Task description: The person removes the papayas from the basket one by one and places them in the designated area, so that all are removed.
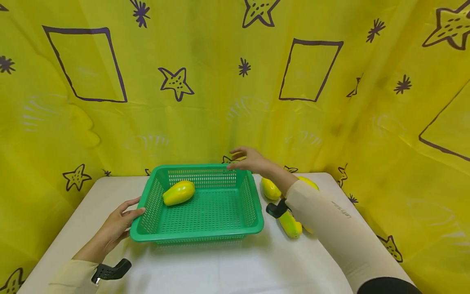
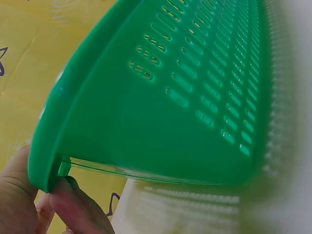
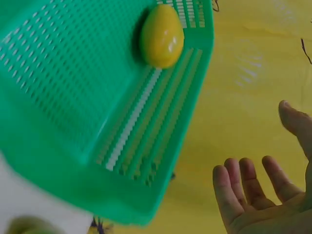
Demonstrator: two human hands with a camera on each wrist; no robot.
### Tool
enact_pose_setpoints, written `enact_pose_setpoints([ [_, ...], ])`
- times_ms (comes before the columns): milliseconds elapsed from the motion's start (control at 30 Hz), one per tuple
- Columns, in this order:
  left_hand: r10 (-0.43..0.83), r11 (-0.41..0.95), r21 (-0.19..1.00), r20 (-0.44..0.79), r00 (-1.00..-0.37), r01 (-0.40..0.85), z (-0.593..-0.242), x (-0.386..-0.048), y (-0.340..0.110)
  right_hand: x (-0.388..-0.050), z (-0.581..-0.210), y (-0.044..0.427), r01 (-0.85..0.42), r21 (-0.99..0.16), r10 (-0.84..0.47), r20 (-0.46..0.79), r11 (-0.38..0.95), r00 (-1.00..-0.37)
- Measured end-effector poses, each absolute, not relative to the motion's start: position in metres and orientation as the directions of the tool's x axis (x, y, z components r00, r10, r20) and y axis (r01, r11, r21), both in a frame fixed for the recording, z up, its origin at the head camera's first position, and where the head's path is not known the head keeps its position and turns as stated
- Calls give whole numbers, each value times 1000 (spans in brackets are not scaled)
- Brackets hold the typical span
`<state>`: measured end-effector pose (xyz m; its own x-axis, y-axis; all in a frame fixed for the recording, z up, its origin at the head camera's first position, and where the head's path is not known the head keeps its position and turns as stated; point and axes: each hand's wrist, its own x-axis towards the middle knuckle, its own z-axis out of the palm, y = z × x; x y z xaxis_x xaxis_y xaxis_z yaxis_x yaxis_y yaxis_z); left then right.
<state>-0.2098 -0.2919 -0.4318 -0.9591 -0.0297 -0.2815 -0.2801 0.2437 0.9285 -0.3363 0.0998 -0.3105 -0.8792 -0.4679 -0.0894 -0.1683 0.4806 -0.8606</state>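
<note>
A green plastic basket [image 1: 205,237] with slotted walls sits in the middle of the white table. Inside it, toward the back left, lies one yellow papaya [image 1: 179,193]. My left hand [image 1: 116,223] grips the basket's left rim, and the left wrist view shows fingers [image 2: 78,207] curled at the rim's edge. Near the back right corner of the basket, my right hand [image 1: 249,160] hovers with nothing in it. Its fingers are spread and apart from the rim in the right wrist view.
To the basket's right, several more yellow papayas [image 1: 291,224] lie on the table [image 1: 271,265], partly hidden under my right forearm. A yellow patterned curtain [image 1: 209,130] hangs behind the table and along both sides.
</note>
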Motion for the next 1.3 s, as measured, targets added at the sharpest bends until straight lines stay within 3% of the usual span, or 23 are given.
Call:
enact_pose_setpoints([
  [533, -60, 243, 925, -288, -956, -293, -435, -209, -296, -354, -375, -14, -289, -854, -587, -24, 433, -809],
  [933, -55, 257, 927, -267, -962, -272, -432, -211, -291, -354, -400, -40, -423, -712, -630, -35, 561, -776],
  [1300, -66, 250, 927, -273, -960, -281, -436, -210, -289, -355, -414, -50, -497, -636, -657, -22, 590, -753],
])
